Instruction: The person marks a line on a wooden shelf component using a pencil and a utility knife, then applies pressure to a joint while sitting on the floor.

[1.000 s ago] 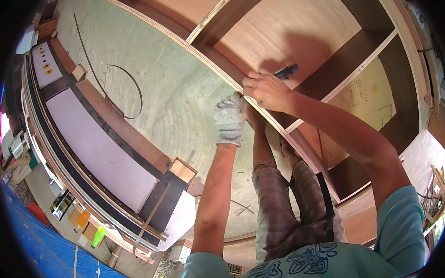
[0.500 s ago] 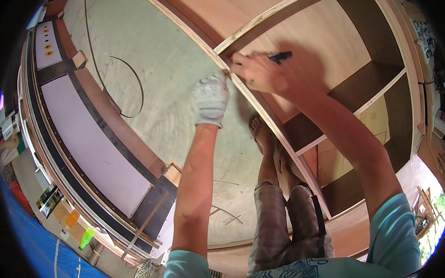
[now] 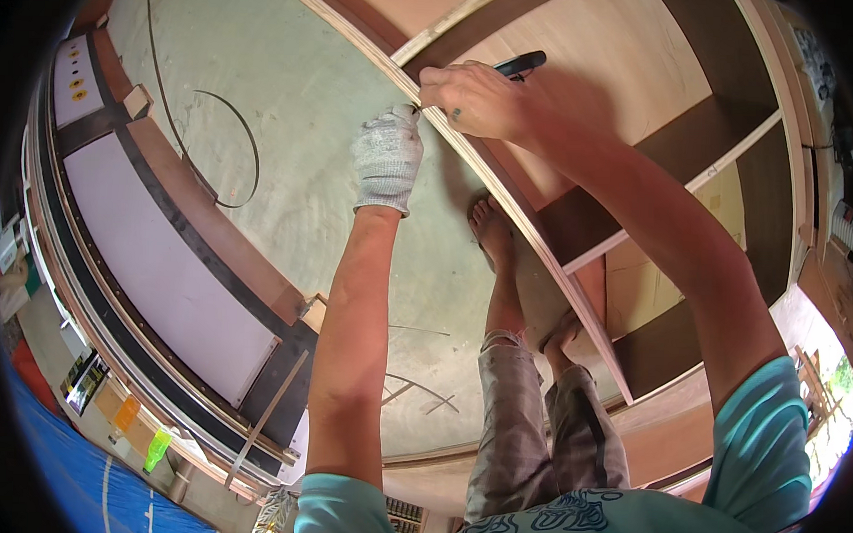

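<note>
My left hand (image 3: 389, 160), in a grey knit glove, is closed in a fist at the near-left edge of a wooden cabinet frame (image 3: 535, 226). What its fingers hold, if anything, is hidden. Just across that edge, my bare right hand (image 3: 477, 99) is closed around a black-handled tool (image 3: 522, 64). The handle sticks out behind the fist toward the right. Its working end is covered by my fingers, so its kind does not show. Both hands nearly meet at the frame's edge, close to where a divider (image 3: 446, 25) joins it.
The cabinet has several open compartments with dark inner walls. Thin dark strips (image 3: 258, 157) curl on the greenish floor (image 3: 291, 102). A long panelled piece (image 3: 173, 258) runs along the left. My bare foot (image 3: 490, 229) is beside the frame. A blue tarp (image 3: 72, 461) covers the lower left.
The view has shifted, so the cabinet and both hands appear farther up and left. Both hands stay at about the same spot on the edge. More of the black handle shows now.
</note>
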Demonstrator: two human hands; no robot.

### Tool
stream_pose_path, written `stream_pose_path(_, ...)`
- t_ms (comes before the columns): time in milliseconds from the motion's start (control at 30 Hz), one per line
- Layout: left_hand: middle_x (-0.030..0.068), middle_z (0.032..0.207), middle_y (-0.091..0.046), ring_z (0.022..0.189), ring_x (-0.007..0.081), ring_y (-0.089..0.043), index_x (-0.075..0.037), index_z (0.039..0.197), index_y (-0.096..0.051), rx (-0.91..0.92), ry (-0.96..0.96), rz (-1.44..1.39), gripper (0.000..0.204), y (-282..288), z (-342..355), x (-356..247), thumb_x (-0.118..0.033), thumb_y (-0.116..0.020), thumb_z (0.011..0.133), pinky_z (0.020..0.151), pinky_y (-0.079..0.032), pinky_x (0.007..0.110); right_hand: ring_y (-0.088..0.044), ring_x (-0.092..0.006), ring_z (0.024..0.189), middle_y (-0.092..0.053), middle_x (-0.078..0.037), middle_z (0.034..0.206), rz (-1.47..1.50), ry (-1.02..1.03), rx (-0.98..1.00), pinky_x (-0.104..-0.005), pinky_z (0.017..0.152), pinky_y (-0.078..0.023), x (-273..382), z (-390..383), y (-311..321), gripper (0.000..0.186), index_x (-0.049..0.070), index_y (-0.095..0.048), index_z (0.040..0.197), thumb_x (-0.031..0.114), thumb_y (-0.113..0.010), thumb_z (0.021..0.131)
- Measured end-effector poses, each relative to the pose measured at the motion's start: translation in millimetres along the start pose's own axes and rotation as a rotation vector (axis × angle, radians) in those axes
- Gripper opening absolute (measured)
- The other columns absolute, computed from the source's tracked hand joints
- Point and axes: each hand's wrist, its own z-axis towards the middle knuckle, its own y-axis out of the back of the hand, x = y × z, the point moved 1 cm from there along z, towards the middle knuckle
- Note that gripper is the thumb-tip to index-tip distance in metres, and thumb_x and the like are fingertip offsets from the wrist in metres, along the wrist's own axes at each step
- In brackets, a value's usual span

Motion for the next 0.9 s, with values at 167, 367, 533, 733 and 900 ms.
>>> stream_pose_path(167,0.0143,0.079,-0.071,0.072,0.0356,-0.070,-0.012,0.097,-0.070,0.006,-0.002,0.042,0.014,3.2,-30.6,-23.9,-0.024,-0.064,0.098,0.067,-0.056,0.047,-0.065,-0.0324,0.096,-0.058,-0.007,0.103,-0.019,0.008,-0.011,-0.0463,0.088,-0.052,10.8,-35.4,-4.4,0.030,0.008,-0.070,0.102,-0.002,-0.065,0.074)
stream_pose_path(367,0.0143,0.085,-0.073,0.077,0.0349,-0.071,-0.011,0.100,-0.071,0.025,-0.007,0.031,0.011,1.4,-56.7,-66.8,-0.021,-0.065,0.097,0.071,-0.056,0.048,-0.066,-0.0313,0.097,-0.059,-0.006,0.103,0.001,-0.005,0.028,-0.0463,0.089,-0.052,8.0,-84.1,-14.9,0.027,0.009,-0.070,0.101,0.000,-0.065,0.076)
stream_pose_path(533,0.0123,0.084,-0.072,0.077,0.0323,-0.071,-0.012,0.096,-0.070,0.002,-0.020,-0.012,0.010,-4.5,-90.7,-82.6,-0.020,-0.064,0.096,0.071,-0.056,0.046,-0.067,-0.0316,0.094,-0.059,-0.007,0.102,-0.010,-0.024,0.069,-0.0470,0.087,-0.051,26.7,-113.5,-16.6,0.023,0.009,-0.070,0.097,-0.001,-0.065,0.076)
stream_pose_path(733,0.0139,0.081,-0.071,0.076,0.0346,-0.070,-0.010,0.099,-0.069,0.015,-0.027,0.007,0.009,-7.9,-123.6,-118.8,-0.016,-0.065,0.092,0.070,-0.055,0.047,-0.067,-0.0343,0.093,-0.060,-0.009,0.102,0.051,-0.017,0.058,-0.0478,0.084,-0.052,31.4,-163.4,-22.7,0.023,0.008,-0.070,0.097,0.002,-0.067,0.075)
stream_pose_path(900,0.0133,0.082,-0.071,0.075,0.0348,-0.069,-0.011,0.100,-0.069,-0.006,-0.056,-0.036,0.010,-0.9,-153.6,-162.6,-0.017,-0.065,0.093,0.070,-0.055,0.047,-0.068,-0.0354,0.094,-0.062,-0.011,0.099,0.015,0.019,-0.017,-0.0503,0.081,-0.054,36.4,-213.1,-25.3,0.026,0.006,-0.071,0.095,0.001,-0.065,0.071)
